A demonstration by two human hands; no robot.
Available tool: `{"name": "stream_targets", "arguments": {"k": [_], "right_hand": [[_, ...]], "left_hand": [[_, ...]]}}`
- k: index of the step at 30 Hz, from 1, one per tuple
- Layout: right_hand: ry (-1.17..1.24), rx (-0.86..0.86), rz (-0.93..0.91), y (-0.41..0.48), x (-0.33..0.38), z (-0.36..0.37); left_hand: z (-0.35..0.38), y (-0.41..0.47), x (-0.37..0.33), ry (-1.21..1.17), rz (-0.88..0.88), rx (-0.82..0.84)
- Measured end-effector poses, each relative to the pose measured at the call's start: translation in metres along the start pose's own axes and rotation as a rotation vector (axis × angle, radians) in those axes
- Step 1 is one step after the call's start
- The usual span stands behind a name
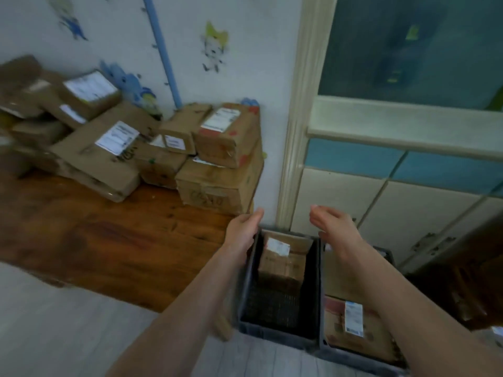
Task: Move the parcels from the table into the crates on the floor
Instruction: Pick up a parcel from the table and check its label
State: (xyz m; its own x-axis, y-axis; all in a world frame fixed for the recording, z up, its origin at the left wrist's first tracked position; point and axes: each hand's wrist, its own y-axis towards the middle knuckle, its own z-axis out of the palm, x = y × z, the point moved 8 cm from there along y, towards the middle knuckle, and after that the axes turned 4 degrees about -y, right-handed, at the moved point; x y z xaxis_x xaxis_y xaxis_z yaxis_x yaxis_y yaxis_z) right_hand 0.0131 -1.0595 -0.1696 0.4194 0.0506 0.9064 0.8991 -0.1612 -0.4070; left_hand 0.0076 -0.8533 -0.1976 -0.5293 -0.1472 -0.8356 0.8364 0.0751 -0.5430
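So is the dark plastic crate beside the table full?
Not full. The dark plastic crate holds a brown cardboard parcel at its far end; bare mesh floor shows nearer.

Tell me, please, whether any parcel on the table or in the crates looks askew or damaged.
The parcel in the left crate stands tilted against the far wall instead of lying flat. On the table, the big labelled parcel sits tilted on the jumbled pile. No damage is plain; the picture is blurred.

Parcels [152, 148] stacked on table [95, 240], two crates [275, 330] right, parcel [285, 257] inside
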Motion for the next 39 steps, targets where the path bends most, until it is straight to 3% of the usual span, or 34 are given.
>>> {"name": "stream_targets", "arguments": {"k": [9, 20, 32, 39], "right_hand": [[-0.012, 0.117, -0.174, -0.035, 0.098, 0.122], [0.075, 0.142, -0.174, -0.051, 0.125, 0.280], [0.031, 0.229, -0.181, 0.012, 0.161, 0.354], [-0.017, 0.297, -0.187, 0.053, 0.175, 0.403]], "left_hand": [[-0.122, -0.044, -0.088, -0.074, 0.149, -0.039], [-0.315, -0.037, -0.144, -0.065, 0.208, -0.157], [-0.369, 0.031, -0.179, -0.105, 0.167, -0.216], [-0.406, 0.066, -0.199, -0.066, 0.189, -0.356]]}}
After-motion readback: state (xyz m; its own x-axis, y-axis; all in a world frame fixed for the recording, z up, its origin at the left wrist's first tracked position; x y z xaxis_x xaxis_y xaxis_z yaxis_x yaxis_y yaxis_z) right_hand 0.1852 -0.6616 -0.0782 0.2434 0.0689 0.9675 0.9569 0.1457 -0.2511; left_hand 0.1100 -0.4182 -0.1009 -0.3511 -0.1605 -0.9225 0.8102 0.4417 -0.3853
